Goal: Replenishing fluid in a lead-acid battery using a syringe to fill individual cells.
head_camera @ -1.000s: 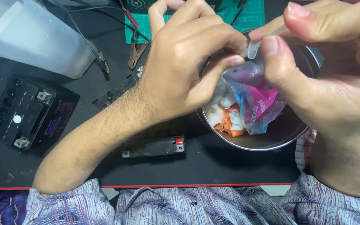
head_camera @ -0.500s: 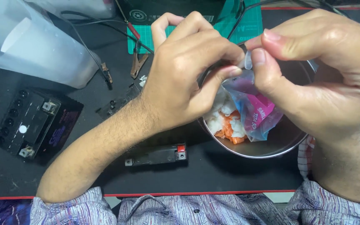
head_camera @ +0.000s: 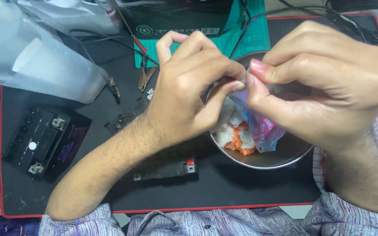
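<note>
Both hands had drawn closer, the left hand (head_camera: 193, 87) and right hand (head_camera: 324, 87) pinching shut on the small plastic bag (head_camera: 263, 126) above the metal bowl (head_camera: 267, 159) on the counter (head_camera: 241, 188).

Hands: my left hand (head_camera: 189, 87) and right hand (head_camera: 320, 83) meet fingertip to fingertip above the round metal bowl (head_camera: 267, 159), pinching the top of a small clear plastic packet (head_camera: 263, 126) between them.
Bowl: it sits on the black desk mat with red edging (head_camera: 224, 188), right of centre; the packet hangs down into it, over white and orange pieces (head_camera: 237, 135) inside.
Left of bowl: a small flat black battery strip (head_camera: 165, 170) lies under my left forearm; farther left rests a black rectangular battery (head_camera: 38, 142).
Behind: a green cutting mat (head_camera: 246, 39), with brown crocodile clips (head_camera: 145, 76) at its left corner.
Far left, behind: a crumpled clear plastic bag (head_camera: 36, 57).
</note>
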